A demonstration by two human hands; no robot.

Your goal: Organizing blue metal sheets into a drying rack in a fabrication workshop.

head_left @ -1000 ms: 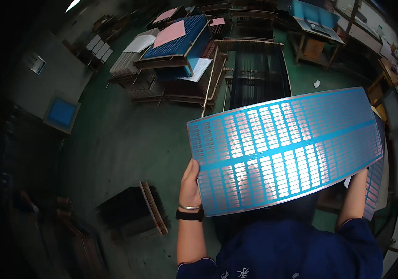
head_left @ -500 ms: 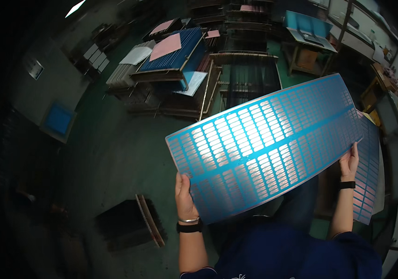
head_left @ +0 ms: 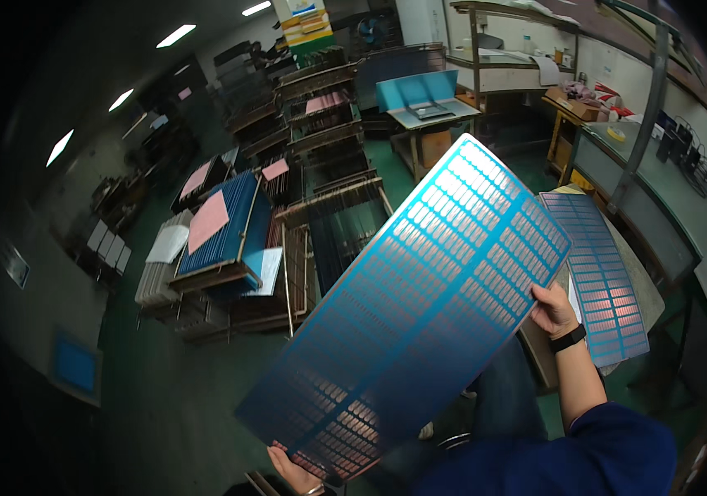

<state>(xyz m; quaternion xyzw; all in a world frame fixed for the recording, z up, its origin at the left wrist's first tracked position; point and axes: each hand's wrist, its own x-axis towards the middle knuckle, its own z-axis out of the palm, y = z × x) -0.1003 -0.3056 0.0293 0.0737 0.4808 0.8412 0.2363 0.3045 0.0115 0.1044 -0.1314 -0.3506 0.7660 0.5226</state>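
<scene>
Between my two hands is a large thin panel (head_left: 419, 289), blue with rows of shiny copper-toned pads, much like a circuit board sheet. It is tilted, with its far end up to the right. My left hand (head_left: 294, 473) grips its lower left corner, fingers partly hidden at the edge. Along the right edge, my right hand (head_left: 553, 311) is closed on the panel, thumb on the near face. A second panel (head_left: 605, 285) of the same pattern lies on a surface just right of my right hand.
Wooden racks (head_left: 287, 277) with upright panels stand ahead on the left, some topped with pink sheets (head_left: 209, 221). A small table (head_left: 444, 116) holds a blue board farther off. At right runs a glass-topped bench (head_left: 659, 186) with black devices and a metal post (head_left: 651, 107).
The panel has swung to a steeper slant, its left end lower and its right end farther up. My left hand has dropped toward the lower edge. The view has turned to the right.
</scene>
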